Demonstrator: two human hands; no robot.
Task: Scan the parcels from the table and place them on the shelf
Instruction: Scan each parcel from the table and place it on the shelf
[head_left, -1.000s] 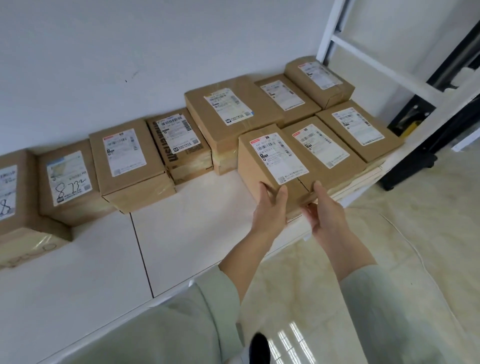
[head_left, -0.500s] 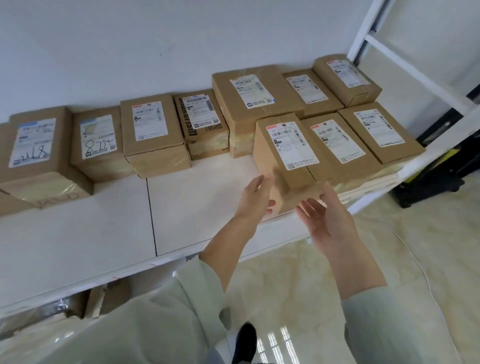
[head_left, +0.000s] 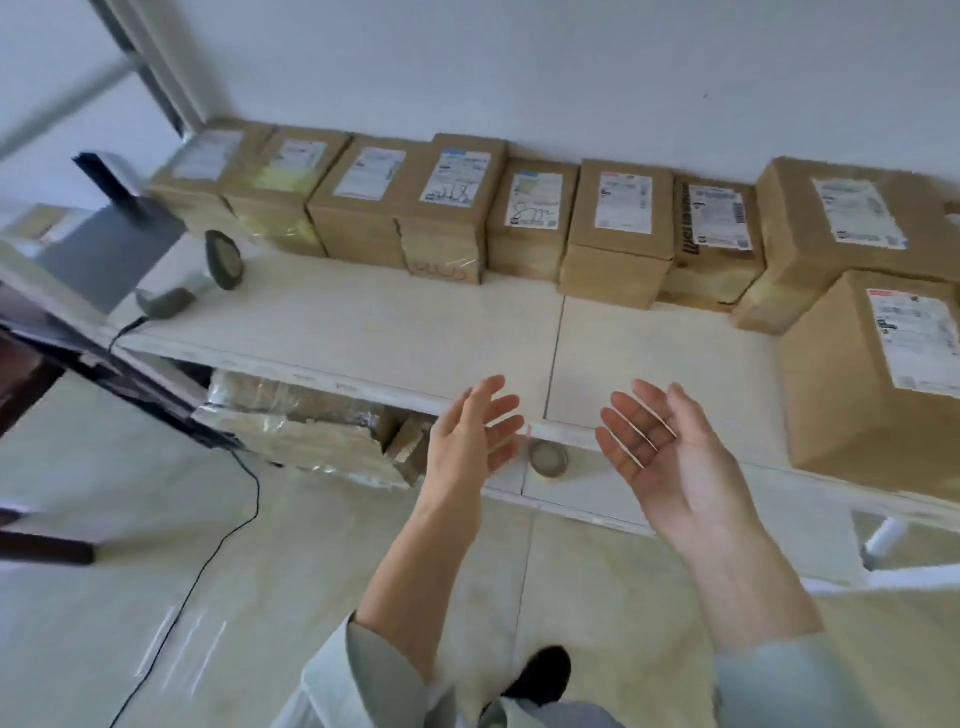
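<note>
Several brown cardboard parcels with white labels stand in a row along the back of the white shelf (head_left: 363, 332). The parcel I just set down (head_left: 862, 379) stands at the shelf's front right, label up. My left hand (head_left: 470, 436) and my right hand (head_left: 660, 447) hover in front of the shelf's edge, palms facing each other, fingers straight and spread, holding nothing. A handheld barcode scanner (head_left: 218, 265) with a black cable lies on the shelf's left end.
A dark table edge (head_left: 104, 374) juts in from the left. Plastic-wrapped cardboard (head_left: 311, 431) lies on the lower shelf. A roll of tape (head_left: 548, 457) sits under the shelf edge. A cable trails across the tiled floor (head_left: 208, 571).
Both hands let go of the front-right parcel and drew back, open. My view swung left, so the parcels slid right in the frame and the scanner came into view.
</note>
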